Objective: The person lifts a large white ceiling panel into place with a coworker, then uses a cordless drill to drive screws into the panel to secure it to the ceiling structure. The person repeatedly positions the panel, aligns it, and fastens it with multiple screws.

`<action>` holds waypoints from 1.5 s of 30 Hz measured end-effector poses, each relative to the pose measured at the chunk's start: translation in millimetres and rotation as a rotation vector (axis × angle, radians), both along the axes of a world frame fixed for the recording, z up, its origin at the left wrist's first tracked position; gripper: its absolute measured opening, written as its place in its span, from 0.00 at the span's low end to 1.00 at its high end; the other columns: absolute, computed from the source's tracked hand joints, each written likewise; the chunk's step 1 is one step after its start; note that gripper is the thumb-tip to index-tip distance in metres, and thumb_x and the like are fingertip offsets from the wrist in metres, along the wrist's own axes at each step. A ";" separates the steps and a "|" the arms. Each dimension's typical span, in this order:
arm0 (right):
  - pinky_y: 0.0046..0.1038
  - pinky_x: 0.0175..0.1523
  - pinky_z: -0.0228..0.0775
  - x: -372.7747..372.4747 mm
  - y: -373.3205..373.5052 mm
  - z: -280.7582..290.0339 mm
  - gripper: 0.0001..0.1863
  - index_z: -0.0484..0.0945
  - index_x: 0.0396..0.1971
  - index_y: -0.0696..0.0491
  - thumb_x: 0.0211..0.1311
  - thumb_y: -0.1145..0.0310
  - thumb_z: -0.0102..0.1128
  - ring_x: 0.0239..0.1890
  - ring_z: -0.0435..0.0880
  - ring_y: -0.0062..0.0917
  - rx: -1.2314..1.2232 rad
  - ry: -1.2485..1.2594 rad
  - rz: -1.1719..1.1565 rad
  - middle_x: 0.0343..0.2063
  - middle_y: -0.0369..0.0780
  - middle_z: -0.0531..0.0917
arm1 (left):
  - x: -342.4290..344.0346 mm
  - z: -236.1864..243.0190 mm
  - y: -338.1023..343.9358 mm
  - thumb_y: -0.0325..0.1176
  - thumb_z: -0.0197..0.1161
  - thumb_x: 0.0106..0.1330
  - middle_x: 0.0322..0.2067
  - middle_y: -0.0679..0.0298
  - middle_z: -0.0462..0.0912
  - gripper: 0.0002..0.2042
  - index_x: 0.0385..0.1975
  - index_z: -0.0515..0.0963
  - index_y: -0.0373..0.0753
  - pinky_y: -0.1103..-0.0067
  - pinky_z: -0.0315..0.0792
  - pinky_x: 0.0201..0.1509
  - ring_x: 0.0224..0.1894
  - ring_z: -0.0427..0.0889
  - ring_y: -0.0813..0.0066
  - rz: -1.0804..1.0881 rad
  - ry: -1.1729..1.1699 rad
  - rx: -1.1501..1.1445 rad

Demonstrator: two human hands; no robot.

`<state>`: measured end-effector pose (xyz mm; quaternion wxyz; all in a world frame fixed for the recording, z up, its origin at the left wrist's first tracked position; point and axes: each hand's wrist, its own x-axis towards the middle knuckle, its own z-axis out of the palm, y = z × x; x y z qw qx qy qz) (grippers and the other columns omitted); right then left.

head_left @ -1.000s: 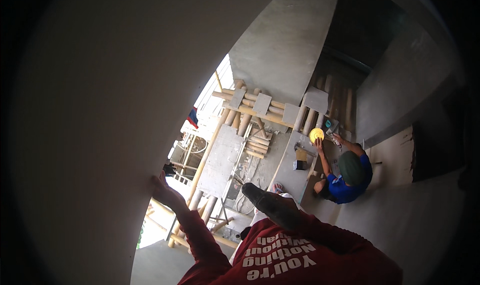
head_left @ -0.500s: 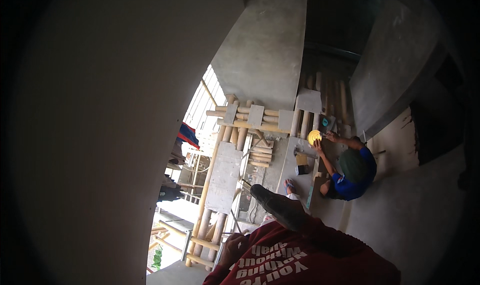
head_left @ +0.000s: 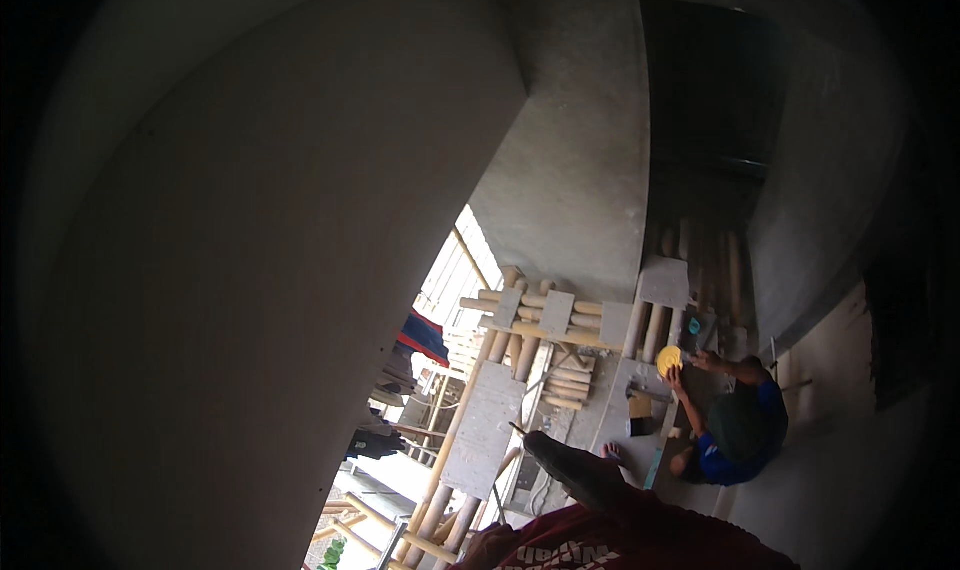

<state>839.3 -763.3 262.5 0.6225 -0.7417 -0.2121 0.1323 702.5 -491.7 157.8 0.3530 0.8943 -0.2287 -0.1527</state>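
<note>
At the lower edge, my left hand (head_left: 488, 547) is curled beside a thin grey rod (head_left: 499, 505); whether it grips that rod is unclear. A dark, glove-like shape (head_left: 570, 465), seemingly my right hand or forearm, reaches up from my dark red shirt (head_left: 590, 540). No separate fingers show on it, and a thin stick tip (head_left: 517, 431) juts just past its end. Nearest to both is a pale, dusty board (head_left: 484, 425) lying over bamboo poles (head_left: 430, 520) below.
At right, a person in blue with a dark cap (head_left: 742, 428) holds a round yellow disc (head_left: 669, 361). A black-and-tan box (head_left: 641, 415) lies near them. A large grey wall or panel (head_left: 260, 250) fills the left. Bamboo scaffolding (head_left: 545, 320) crosses the middle, by a bright opening.
My view has shifted, so the scene sits lower and further right. My hands and shirt show less at the lower edge. The other person still handles the yellow disc.
</note>
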 end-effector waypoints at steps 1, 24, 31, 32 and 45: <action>0.27 0.65 0.67 6.5 -0.6 5.1 0.28 0.61 0.70 0.44 0.72 0.68 0.53 0.65 0.71 0.33 0.026 0.014 0.017 0.65 0.46 0.71 | 0.2 3.7 -4.1 0.32 0.64 0.60 0.32 0.62 0.80 0.05 0.35 0.82 0.44 0.69 0.75 0.41 0.40 0.81 0.61 0.000 0.000 0.019; 0.25 0.69 0.60 -30.8 20.1 42.5 0.25 0.60 0.69 0.54 0.75 0.70 0.45 0.67 0.68 0.27 0.312 0.197 0.278 0.66 0.43 0.69 | -71.4 -12.6 7.2 0.33 0.65 0.59 0.32 0.62 0.81 0.05 0.33 0.81 0.42 0.69 0.75 0.44 0.41 0.81 0.59 0.454 0.004 0.143; 0.25 0.70 0.58 -46.2 27.2 41.9 0.24 0.60 0.69 0.57 0.76 0.71 0.43 0.68 0.68 0.25 0.384 0.220 0.277 0.67 0.42 0.68 | -77.4 -9.9 23.8 0.32 0.68 0.61 0.31 0.65 0.84 0.04 0.32 0.84 0.40 0.74 0.79 0.42 0.36 0.84 0.67 0.522 -0.059 -0.222; 0.25 0.70 0.58 -47.5 28.1 42.1 0.24 0.60 0.69 0.57 0.76 0.71 0.42 0.68 0.67 0.25 0.394 0.220 0.281 0.67 0.42 0.68 | -76.9 -2.5 24.0 0.31 0.67 0.61 0.30 0.62 0.85 0.05 0.32 0.83 0.38 0.75 0.79 0.41 0.34 0.85 0.68 0.631 0.107 -0.263; 0.23 0.69 0.58 -55.8 56.0 62.7 0.23 0.60 0.69 0.60 0.77 0.71 0.40 0.67 0.67 0.21 0.433 0.230 0.351 0.67 0.40 0.68 | 3.8 84.3 35.6 0.25 0.58 0.64 0.29 0.58 0.82 0.05 0.33 0.78 0.30 0.78 0.78 0.40 0.34 0.84 0.70 0.967 0.096 -0.875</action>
